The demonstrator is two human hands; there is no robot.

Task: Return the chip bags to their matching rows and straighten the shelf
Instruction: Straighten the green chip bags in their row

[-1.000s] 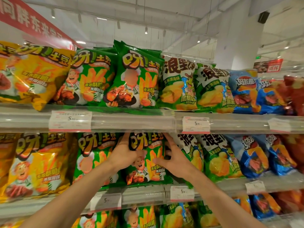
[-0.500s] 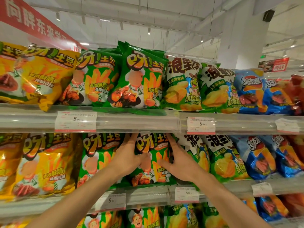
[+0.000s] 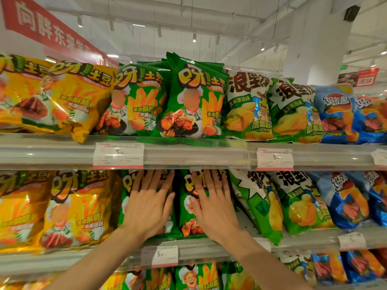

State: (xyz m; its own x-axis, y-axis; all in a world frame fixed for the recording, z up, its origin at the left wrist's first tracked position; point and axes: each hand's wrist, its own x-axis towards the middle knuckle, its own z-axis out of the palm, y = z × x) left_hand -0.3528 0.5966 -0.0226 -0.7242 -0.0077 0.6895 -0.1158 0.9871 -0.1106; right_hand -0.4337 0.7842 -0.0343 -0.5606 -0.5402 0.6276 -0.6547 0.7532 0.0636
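Note:
On the middle shelf (image 3: 199,251) stand two green chip bags side by side. My left hand (image 3: 149,204) lies flat, fingers spread, against the front of the left green bag (image 3: 125,206). My right hand (image 3: 212,204) presses flat on the right green bag (image 3: 186,218). Neither hand grips anything. Yellow bags (image 3: 77,208) stand to the left of them. Green-and-white corn bags (image 3: 297,208) stand to the right, the nearest one (image 3: 263,208) tilted forward and hanging over the shelf edge.
The top shelf (image 3: 199,152) holds yellow, green, green-and-white and blue bags (image 3: 335,114) in rows, with one yellow bag (image 3: 83,101) sagging over the edge. Price tags (image 3: 118,154) hang on the shelf rails. More bags fill the lowest shelf. A white pillar (image 3: 318,45) rises behind.
Both hands let go of the sides of the right green bag and now lie flat on the bag fronts. The left hand shifted onto the left green bag. The camera moved closer.

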